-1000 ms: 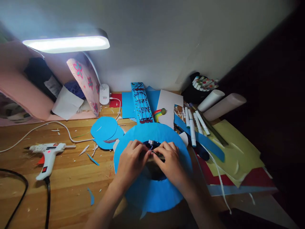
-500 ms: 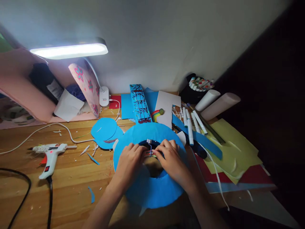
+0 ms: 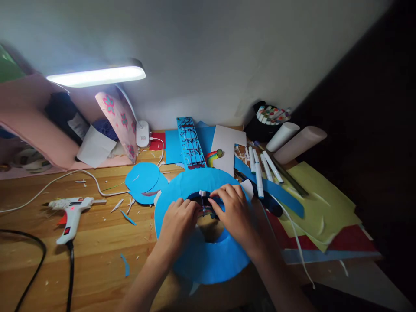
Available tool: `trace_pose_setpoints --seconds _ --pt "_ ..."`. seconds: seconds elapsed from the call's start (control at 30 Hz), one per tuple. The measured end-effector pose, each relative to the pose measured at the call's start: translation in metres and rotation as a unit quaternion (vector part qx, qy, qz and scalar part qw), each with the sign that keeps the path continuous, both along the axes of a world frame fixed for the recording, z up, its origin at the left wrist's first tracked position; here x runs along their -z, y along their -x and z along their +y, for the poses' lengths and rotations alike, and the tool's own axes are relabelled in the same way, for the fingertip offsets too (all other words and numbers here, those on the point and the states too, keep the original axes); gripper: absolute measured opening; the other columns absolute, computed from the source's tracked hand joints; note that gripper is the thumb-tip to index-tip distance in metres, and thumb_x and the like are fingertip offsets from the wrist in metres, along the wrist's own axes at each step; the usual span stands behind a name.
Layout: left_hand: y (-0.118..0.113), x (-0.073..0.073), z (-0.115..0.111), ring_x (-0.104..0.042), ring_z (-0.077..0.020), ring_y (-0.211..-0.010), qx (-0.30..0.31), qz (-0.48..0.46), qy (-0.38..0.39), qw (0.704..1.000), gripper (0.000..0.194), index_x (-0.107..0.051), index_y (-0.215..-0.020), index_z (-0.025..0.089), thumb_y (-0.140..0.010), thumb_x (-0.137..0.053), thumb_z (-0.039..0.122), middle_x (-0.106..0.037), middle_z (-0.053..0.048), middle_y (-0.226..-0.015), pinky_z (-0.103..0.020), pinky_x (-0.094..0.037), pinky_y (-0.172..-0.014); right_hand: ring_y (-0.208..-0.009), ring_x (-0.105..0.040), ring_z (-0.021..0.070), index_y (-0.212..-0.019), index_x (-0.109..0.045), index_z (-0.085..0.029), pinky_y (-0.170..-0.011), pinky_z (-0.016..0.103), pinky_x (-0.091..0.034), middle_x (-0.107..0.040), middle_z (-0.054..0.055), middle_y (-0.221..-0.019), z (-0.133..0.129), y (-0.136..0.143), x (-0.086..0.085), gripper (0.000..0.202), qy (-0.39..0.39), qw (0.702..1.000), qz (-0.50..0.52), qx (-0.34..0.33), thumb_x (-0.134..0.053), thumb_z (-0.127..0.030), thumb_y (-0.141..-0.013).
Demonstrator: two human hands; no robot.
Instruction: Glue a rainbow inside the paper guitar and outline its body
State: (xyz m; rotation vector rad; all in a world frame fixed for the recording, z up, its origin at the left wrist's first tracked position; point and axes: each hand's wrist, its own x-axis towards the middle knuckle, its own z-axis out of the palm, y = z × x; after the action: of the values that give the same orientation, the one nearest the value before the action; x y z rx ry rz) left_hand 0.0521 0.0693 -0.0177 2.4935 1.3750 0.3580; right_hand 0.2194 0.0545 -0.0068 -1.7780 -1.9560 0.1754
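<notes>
A blue paper-covered ring with a round hole lies in front of me on the wooden desk. At the top of the hole a small white block sits on the rim. From it hangs a thin purple string with a small coloured piece at its lower end, partly hidden by my fingers. My left hand is closed at the hole's left side, its fingertips pinching the left end of that piece. Over the hole's right rim is my right hand, thumb and forefinger a little apart, just right of the string.
A decorated blue strip stands behind the ring. Left lie a glue gun, blue paper discs and scraps, under a lit lamp. On the right are white markers, paper sheets, two tubes and a marker holder.
My right hand has moved slightly up, and its fingertips have come away from the small hanging piece. My left hand stays almost where it was. The view has shifted a little.
</notes>
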Motion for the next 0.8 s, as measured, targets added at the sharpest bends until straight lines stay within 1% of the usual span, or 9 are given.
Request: trace_pose_setpoints --seconds 0.07,0.13,0.3,0.43,0.57,0.7,0.8 --pt "-0.001 0.001 0.0 -0.057 -0.0221 -0.076 0.003 0.001 0.002 1.0 0.02 -0.064 -0.088 0.018 -0.092 -0.045 0.025 -0.066 -0.004 -0.08 -0.035 -0.041 -0.066 -0.09 -0.05 0.0241 -0.09 -0.061 -0.021 -0.08 0.037 -0.044 -0.061 0.004 -0.089 0.007 -0.001 -0.002 0.009 -0.012 1.0 0.019 -0.019 -0.066 -0.021 -0.082" --pt "-0.001 0.001 0.0 -0.057 -0.0221 -0.077 0.007 -0.001 0.003 1.0 0.019 -0.064 -0.09 0.018 -0.092 -0.046 0.025 -0.067 -0.004 -0.082 -0.035 -0.041 -0.067 -0.091 -0.05 0.0238 -0.09 -0.061 -0.021 -0.081 0.036 -0.045 -0.062 0.004 -0.089 0.013 0.0 -0.001 0.013 -0.012 0.999 0.025 -0.038 -0.069 -0.019 -0.079" --pt "0.002 0.001 -0.001 -0.057 -0.0203 -0.078 0.012 -0.013 0.0 1.0 0.018 -0.063 -0.089 0.019 -0.092 -0.046 0.025 -0.067 -0.003 -0.083 -0.033 -0.041 -0.067 -0.089 -0.052 0.0228 -0.082 -0.06 -0.019 -0.079 0.034 -0.046 -0.063 0.003 -0.085 0.018 0.006 0.006 0.01 -0.022 0.998 0.024 -0.054 -0.068 -0.014 -0.078" --pt "0.002 0.002 -0.001 -0.056 -0.0191 -0.076 0.012 -0.025 -0.009 1.0 0.019 -0.062 -0.087 0.019 -0.093 -0.045 0.025 -0.066 -0.003 -0.081 -0.032 -0.041 -0.066 -0.086 -0.052 0.0236 -0.076 -0.058 -0.019 -0.077 0.035 -0.046 -0.063 0.005 -0.081 0.019 0.01 0.008 0.01 -0.045 0.997 -0.002 -0.059 -0.064 -0.012 -0.079" --pt "0.002 0.003 -0.001 -0.056 -0.0193 -0.075 0.018 -0.034 -0.018 0.999 0.021 -0.062 -0.085 0.019 -0.093 -0.044 0.025 -0.066 -0.003 -0.079 -0.032 -0.04 -0.065 -0.084 -0.052 0.0237 -0.071 -0.053 -0.021 -0.074 0.034 -0.046 -0.061 0.005 -0.077 0.019 0.013 0.011 0.014 -0.059 0.997 -0.02 -0.052 -0.058 -0.01 -0.078" --pt "0.004 0.005 -0.001 -0.055 -0.0189 -0.074 0.021 -0.047 -0.026 0.998 0.02 -0.061 -0.084 0.019 -0.093 -0.044 0.024 -0.065 -0.003 -0.078 -0.032 -0.04 -0.065 -0.081 -0.051 0.0229 -0.068 -0.052 -0.021 -0.072 0.034 -0.045 -0.06 0.004 -0.074 0.02 0.016 0.015 0.014 -0.08 0.996 -0.011 -0.026 -0.059 -0.011 -0.075" --pt "0.006 0.007 -0.001 -0.055 -0.0181 -0.073 0.018 -0.059 -0.03 0.998 0.017 -0.061 -0.086 0.019 -0.092 -0.045 0.023 -0.065 -0.002 -0.077 -0.031 -0.04 -0.065 -0.079 -0.051 0.0228 -0.066 -0.051 -0.021 -0.071 0.034 -0.043 -0.06 0.004 -0.072 0.02 0.019 0.016 0.015 -0.072 0.997 -0.017 -0.011 -0.06 -0.012 -0.074"
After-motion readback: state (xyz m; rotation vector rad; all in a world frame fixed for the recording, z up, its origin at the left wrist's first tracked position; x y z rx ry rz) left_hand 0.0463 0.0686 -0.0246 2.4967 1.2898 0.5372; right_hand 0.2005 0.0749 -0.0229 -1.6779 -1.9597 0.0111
